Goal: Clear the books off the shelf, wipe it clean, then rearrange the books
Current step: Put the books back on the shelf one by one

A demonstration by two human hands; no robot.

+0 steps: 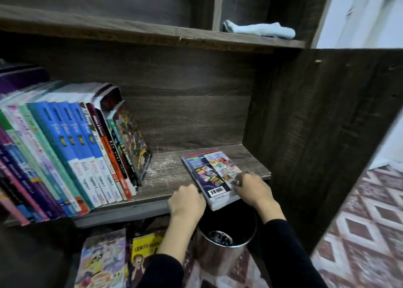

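One book (214, 174) lies between left grip (187, 200) and right grip (254, 189), perhaps held.

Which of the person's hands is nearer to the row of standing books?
Left. The left hand is at the left edge of the flat book, just right of the standing books; the right hand lies farther right, on that book's cover.
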